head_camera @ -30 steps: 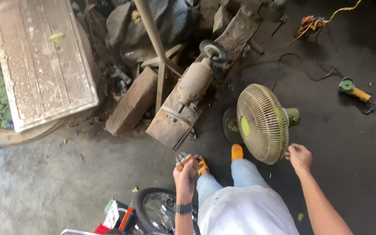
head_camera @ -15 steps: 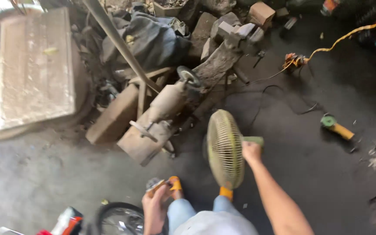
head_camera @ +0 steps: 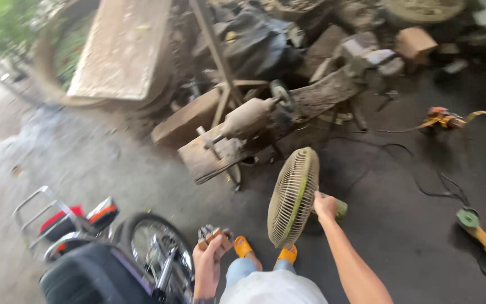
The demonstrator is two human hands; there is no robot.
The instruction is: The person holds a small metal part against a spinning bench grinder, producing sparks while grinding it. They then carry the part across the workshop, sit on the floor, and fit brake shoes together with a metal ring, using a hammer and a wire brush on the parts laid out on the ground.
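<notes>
A person stands on a stained concrete floor (head_camera: 412,225) in a cluttered workshop, right hand (head_camera: 325,205) closed around the back of a small fan (head_camera: 293,197), fingers wrapped on the green motor housing behind the cream grille. Gripped from the rear, the fan hangs with its cage turned edge-on and clear of the body, just above the person's orange sandals (head_camera: 265,250); whether its base touches the floor cannot be told. The left hand (head_camera: 209,262) is held low and close in, fingers curled shut around a small grey and brown object (head_camera: 212,233) too blurred to identify, kept out of the way so that the other arm can manage the fan alone. Just beside that hand stands a parked motorbike (head_camera: 113,253), its rear wheel and red tail light nearest the person. Ahead, a belt-driven motor bolted to a worn wooden plank (head_camera: 237,141) sits among timber offcuts, a dark tarpaulin bundle (head_camera: 260,48) and a pale board (head_camera: 119,48) leaning against an old tyre. Well apart on the right, a green angle grinder (head_camera: 476,228) lies on the floor at the end of its black cable, and an orange tool with a yellow lead (head_camera: 445,118) rests farther back, both left where they were last set down within reach of power.
</notes>
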